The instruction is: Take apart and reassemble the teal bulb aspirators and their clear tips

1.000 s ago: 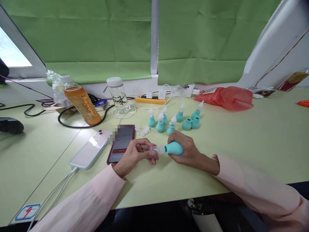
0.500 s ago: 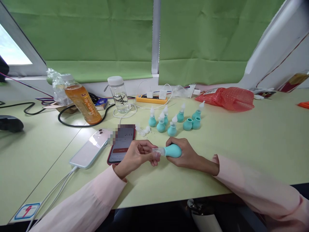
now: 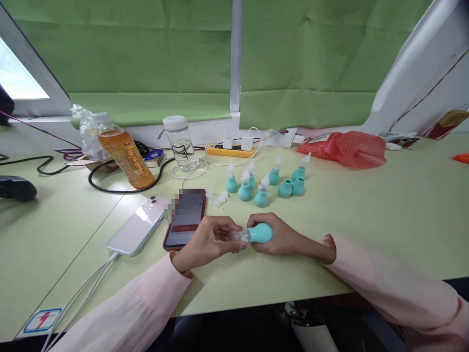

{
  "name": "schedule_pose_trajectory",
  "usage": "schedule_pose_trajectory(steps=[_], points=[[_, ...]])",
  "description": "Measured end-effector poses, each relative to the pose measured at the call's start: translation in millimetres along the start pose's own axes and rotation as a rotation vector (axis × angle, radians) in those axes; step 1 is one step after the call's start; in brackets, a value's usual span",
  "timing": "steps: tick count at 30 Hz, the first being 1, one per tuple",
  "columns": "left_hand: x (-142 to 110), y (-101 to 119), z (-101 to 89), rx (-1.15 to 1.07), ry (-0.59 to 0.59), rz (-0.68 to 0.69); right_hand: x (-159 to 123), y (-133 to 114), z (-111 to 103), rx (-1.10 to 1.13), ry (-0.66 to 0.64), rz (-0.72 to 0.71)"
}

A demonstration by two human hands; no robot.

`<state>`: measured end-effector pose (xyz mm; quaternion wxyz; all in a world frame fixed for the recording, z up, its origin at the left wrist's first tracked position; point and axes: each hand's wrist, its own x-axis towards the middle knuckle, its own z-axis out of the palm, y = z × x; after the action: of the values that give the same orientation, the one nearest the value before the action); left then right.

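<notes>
Above the table's front part, my right hand (image 3: 273, 234) is wrapped round the teal rubber bulb (image 3: 262, 232) of a nasal aspirator, which lies level. My left hand (image 3: 214, 237) pinches the aspirator's clear nozzle (image 3: 241, 235) between thumb and fingers; the nozzle meets the bulb's mouth. Behind the hands stand several upright teal aspirators with clear tips, one of them an aspirator (image 3: 261, 191) at the front. Two open bulbs without tips, one a teal bulb (image 3: 285, 188), sit to their right. Small loose clear pieces (image 3: 219, 197) lie left of the group.
A red-cased phone (image 3: 184, 225) lies by my left hand, with a white phone (image 3: 137, 227) on a cable further left. Behind are an orange drink bottle (image 3: 126, 159), a water bottle (image 3: 181, 146), a yellow power strip (image 3: 230, 151) and a red bubble-wrap bag (image 3: 344, 149).
Both hands keep hold of the aspirator. The left hand has shifted slightly right, and the bulb has moved a little left. Everything on the table stays put.
</notes>
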<state>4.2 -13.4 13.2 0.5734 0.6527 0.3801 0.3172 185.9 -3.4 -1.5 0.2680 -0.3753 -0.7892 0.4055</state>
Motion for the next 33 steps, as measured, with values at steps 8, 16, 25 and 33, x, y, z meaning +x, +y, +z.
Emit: schedule_pose_trajectory(steps=[8, 16, 25, 33], points=[[-1.1, 18.5, -32.5, 0.744, 0.323, 0.427, 0.8, -4.7, -1.6, 0.216, 0.174, -0.027], [-3.8, 9.8, -46.7, 1.41, -0.087, 0.263, 2.0, 6.4, -0.8, 0.384, 0.135, 0.005], [-2.6, 19.7, -33.9, 0.946, 0.16, 0.433, -1.6, -0.6, -5.3, 0.051, 0.293, -0.147], [-5.5, 16.9, -23.6, 0.561, 0.277, 0.349, -5.3, -2.3, -3.5, -0.157, 0.388, -0.323]])
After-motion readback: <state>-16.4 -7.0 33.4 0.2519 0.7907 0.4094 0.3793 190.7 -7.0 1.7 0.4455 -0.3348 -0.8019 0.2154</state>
